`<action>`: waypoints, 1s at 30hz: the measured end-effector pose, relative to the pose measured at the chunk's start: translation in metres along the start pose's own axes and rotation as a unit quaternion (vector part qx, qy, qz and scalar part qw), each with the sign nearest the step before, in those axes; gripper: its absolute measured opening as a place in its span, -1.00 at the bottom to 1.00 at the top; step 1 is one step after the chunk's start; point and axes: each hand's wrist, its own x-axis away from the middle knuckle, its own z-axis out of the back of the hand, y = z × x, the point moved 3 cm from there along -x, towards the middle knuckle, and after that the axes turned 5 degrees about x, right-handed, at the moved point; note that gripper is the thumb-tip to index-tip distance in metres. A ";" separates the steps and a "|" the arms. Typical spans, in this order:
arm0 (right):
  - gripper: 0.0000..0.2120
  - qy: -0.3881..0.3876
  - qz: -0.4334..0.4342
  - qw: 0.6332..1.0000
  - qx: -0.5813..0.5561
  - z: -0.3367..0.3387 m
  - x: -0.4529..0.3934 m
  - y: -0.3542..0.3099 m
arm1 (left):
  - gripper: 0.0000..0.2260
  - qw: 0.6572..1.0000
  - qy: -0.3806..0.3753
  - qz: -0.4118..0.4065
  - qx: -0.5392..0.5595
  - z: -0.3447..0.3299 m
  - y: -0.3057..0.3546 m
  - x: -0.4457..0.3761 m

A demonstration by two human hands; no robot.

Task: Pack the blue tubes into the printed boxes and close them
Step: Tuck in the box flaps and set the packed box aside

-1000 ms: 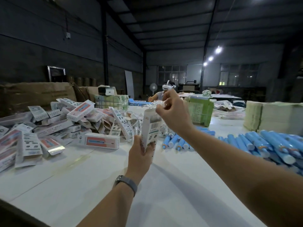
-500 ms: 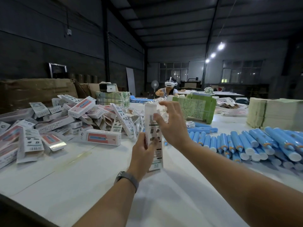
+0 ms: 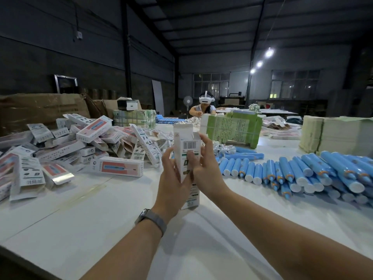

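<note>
Tall white printed cardboard box [image 3: 187,150] stands upright on the white table [image 3: 84,223], barcode side facing the camera, top flap open and raised. Left hand [image 3: 173,178] grips the box's left edge, fingers curled round it; grey watch band [image 3: 151,218] on that wrist. Right hand [image 3: 203,166] grips the right edge, thumb across the printed face, fingers wrapped behind. Pile of blue plastic tubes with white caps [image 3: 298,174] lies on the table to the right, well apart from the box. Heap of packed printed boxes [image 3: 80,146] to the left. Green paper bundle [image 3: 232,130] behind the hands. Another person in a white headset [image 3: 204,104] sits at the far end.
</note>
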 end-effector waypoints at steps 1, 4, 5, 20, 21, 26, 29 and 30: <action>-0.52 0.006 0.016 1.000 0.020 -0.001 0.003 -0.001 | -0.46 1.000 0.017 -0.008 0.001 0.000 0.003 0.000; -0.51 0.025 0.036 0.998 0.038 -0.004 0.011 -0.005 | -0.50 0.999 0.018 -0.030 -0.002 -0.002 0.011 0.001; -0.50 0.024 0.036 0.998 0.036 -0.004 0.012 -0.004 | -0.49 0.999 0.009 -0.036 0.001 -0.003 0.012 0.002; -0.45 -0.035 0.038 0.995 0.089 0.003 0.018 -0.010 | -0.73 0.998 0.036 -0.028 -0.032 0.003 0.027 -0.009; -0.44 -0.036 0.037 0.994 0.093 0.004 0.018 -0.010 | -0.75 0.998 0.038 -0.026 -0.032 0.003 0.027 -0.010; -0.44 -0.040 0.047 0.992 0.106 0.006 0.016 -0.010 | -0.79 0.998 0.035 -0.037 -0.046 0.004 0.029 -0.013; -0.45 -0.044 0.046 0.992 0.112 0.005 0.016 -0.011 | -0.79 0.996 0.042 -0.046 -0.061 0.004 0.030 -0.013; -0.45 -0.044 0.046 0.992 0.109 0.005 0.017 -0.012 | -0.78 0.996 0.043 -0.050 -0.062 0.004 0.031 -0.012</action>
